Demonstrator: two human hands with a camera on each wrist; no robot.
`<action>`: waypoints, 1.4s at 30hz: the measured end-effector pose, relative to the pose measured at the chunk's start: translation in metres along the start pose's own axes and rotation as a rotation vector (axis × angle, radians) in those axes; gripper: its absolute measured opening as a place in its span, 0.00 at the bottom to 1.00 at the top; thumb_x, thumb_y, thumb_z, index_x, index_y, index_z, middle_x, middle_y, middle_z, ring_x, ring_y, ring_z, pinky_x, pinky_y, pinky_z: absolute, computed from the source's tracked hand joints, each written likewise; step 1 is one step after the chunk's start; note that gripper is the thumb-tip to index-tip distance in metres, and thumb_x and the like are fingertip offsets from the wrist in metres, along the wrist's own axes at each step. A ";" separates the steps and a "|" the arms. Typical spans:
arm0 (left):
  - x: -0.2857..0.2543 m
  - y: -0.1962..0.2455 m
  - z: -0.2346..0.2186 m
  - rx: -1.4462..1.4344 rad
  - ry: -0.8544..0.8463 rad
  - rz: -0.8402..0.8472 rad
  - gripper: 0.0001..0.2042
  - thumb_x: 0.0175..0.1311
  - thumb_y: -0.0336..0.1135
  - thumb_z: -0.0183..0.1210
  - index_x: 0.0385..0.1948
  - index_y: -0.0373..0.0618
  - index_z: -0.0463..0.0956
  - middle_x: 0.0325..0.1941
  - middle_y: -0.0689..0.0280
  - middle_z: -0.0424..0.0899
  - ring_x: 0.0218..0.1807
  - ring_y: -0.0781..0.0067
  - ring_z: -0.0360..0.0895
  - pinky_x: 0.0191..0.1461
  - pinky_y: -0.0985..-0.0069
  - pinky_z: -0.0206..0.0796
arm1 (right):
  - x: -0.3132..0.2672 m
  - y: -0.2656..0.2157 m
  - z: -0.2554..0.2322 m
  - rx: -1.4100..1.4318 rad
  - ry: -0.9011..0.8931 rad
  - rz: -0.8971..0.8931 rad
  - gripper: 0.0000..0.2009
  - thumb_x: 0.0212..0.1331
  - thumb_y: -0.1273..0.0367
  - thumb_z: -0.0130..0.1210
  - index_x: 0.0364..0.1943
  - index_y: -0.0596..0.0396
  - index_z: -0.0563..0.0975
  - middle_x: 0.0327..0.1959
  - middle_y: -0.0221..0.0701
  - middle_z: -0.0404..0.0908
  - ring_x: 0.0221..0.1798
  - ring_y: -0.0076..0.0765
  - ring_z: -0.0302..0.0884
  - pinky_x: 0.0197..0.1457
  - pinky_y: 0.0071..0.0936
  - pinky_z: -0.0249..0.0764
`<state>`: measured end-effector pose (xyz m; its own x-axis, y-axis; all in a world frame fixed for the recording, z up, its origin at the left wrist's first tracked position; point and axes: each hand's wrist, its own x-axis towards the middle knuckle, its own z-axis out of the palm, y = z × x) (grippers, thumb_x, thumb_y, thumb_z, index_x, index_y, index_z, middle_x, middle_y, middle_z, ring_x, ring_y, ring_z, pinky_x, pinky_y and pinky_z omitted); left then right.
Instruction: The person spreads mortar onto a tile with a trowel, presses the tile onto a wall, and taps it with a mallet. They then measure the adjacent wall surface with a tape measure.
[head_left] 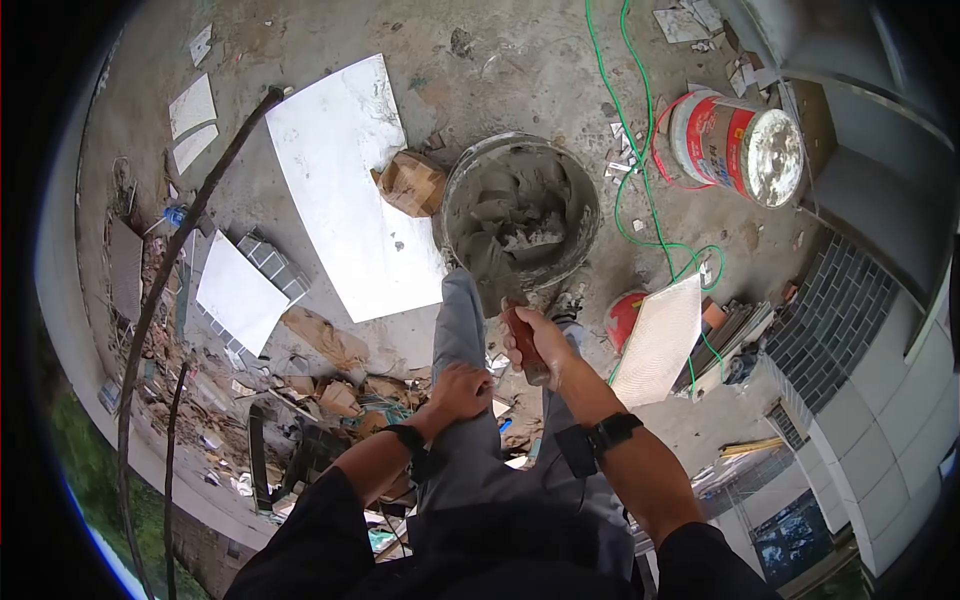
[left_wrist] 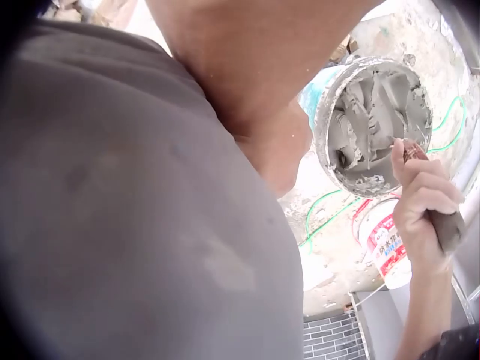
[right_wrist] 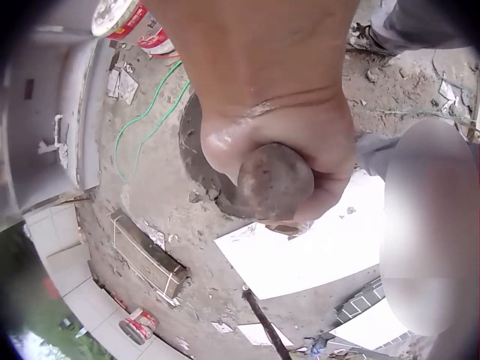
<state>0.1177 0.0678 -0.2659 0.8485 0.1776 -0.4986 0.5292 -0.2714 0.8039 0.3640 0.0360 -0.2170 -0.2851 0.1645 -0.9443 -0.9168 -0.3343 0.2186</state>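
Note:
My right hand (head_left: pixel 540 345) grips the thick reddish-brown handle of a trowel (head_left: pixel 525 345) just on the near side of a mortar bucket (head_left: pixel 594 205). The trowel's far end blends into the grey mortar (head_left: pixel 520 200) at the bucket's near rim. From the right wrist view, the rounded butt of the handle (right_wrist: pixel 275 181) faces the camera and the blade is hidden behind the hand. My left hand (head_left: pixel 462 391) rests on the grey trouser leg at the knee, its fingers loosely bent and holding nothing.
Left of the bucket lie a large white board (head_left: pixel 340 190) and a brown cardboard piece (head_left: pixel 412 184). A red-and-white pail (head_left: pixel 715 142) lies at the right. A green hose (head_left: pixel 650 190) crosses the floor near a textured tile (head_left: pixel 660 345). Rubble (head_left: pixel 330 400) spreads at the left.

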 end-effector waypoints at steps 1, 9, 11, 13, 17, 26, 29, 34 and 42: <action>0.002 0.000 -0.003 -0.002 -0.005 0.005 0.05 0.53 0.36 0.62 0.27 0.48 0.79 0.28 0.63 0.84 0.35 0.58 0.81 0.46 0.61 0.70 | -0.003 0.010 -0.013 -0.245 0.020 -0.080 0.15 0.72 0.54 0.47 0.47 0.50 0.73 0.26 0.29 0.78 0.23 0.29 0.76 0.25 0.28 0.73; 0.017 0.001 -0.031 -0.011 -0.021 0.011 0.05 0.53 0.36 0.62 0.28 0.48 0.81 0.30 0.63 0.86 0.37 0.58 0.82 0.46 0.62 0.72 | -0.003 -0.018 -0.057 0.288 -0.015 -0.034 0.07 0.67 0.63 0.57 0.39 0.50 0.75 0.28 0.28 0.80 0.22 0.26 0.76 0.25 0.25 0.76; 0.015 0.001 -0.035 -0.023 0.032 0.012 0.05 0.54 0.36 0.62 0.28 0.48 0.81 0.29 0.63 0.86 0.35 0.57 0.82 0.45 0.61 0.72 | 0.019 -0.065 -0.079 0.359 -0.052 -0.023 0.07 0.67 0.64 0.56 0.34 0.49 0.75 0.27 0.27 0.79 0.20 0.24 0.74 0.23 0.24 0.74; 0.013 -0.002 -0.041 -0.047 0.062 0.012 0.05 0.54 0.36 0.62 0.28 0.47 0.81 0.29 0.63 0.85 0.35 0.57 0.82 0.45 0.61 0.72 | 0.028 -0.123 -0.080 0.167 0.009 -0.006 0.08 0.66 0.65 0.56 0.30 0.48 0.73 0.22 0.25 0.76 0.19 0.24 0.73 0.21 0.26 0.73; 0.009 0.001 -0.050 -0.088 0.114 -0.051 0.05 0.56 0.36 0.61 0.28 0.47 0.80 0.27 0.63 0.85 0.33 0.56 0.82 0.44 0.60 0.72 | 0.033 -0.200 -0.033 -0.794 0.333 -0.095 0.07 0.59 0.67 0.61 0.29 0.55 0.77 0.23 0.34 0.81 0.20 0.34 0.78 0.24 0.35 0.77; -0.009 0.001 -0.039 -0.152 0.242 -0.070 0.05 0.58 0.36 0.61 0.27 0.46 0.80 0.26 0.62 0.84 0.32 0.53 0.81 0.44 0.59 0.71 | 0.031 -0.156 0.136 -2.491 0.554 -0.215 0.15 0.49 0.71 0.59 0.42 0.58 0.86 0.40 0.47 0.87 0.44 0.51 0.87 0.44 0.47 0.82; -0.018 0.002 -0.026 -0.198 0.272 -0.098 0.06 0.58 0.36 0.61 0.27 0.46 0.79 0.25 0.63 0.83 0.32 0.53 0.81 0.44 0.59 0.71 | 0.041 -0.105 0.138 -2.805 0.312 -0.410 0.16 0.49 0.68 0.62 0.44 0.59 0.85 0.41 0.43 0.88 0.45 0.47 0.87 0.44 0.45 0.82; -0.032 0.001 0.007 -0.208 0.267 -0.112 0.05 0.56 0.36 0.61 0.26 0.47 0.78 0.24 0.63 0.82 0.32 0.54 0.81 0.43 0.58 0.71 | 0.043 -0.061 0.086 -2.996 0.480 -0.574 0.21 0.46 0.68 0.67 0.48 0.60 0.83 0.39 0.38 0.88 0.42 0.45 0.88 0.39 0.39 0.83; -0.040 0.005 0.027 -0.174 0.297 -0.016 0.05 0.57 0.36 0.61 0.27 0.47 0.79 0.25 0.63 0.83 0.34 0.54 0.81 0.44 0.58 0.71 | 0.018 -0.068 -0.036 -2.834 0.360 -0.452 0.33 0.44 0.70 0.69 0.59 0.61 0.71 0.42 0.47 0.86 0.40 0.52 0.87 0.36 0.42 0.83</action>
<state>0.0864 0.0339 -0.2511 0.7873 0.4552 -0.4157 0.5113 -0.1053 0.8529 0.4308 0.0285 -0.2575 -0.0830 0.4962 -0.8642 0.9963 0.0212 -0.0835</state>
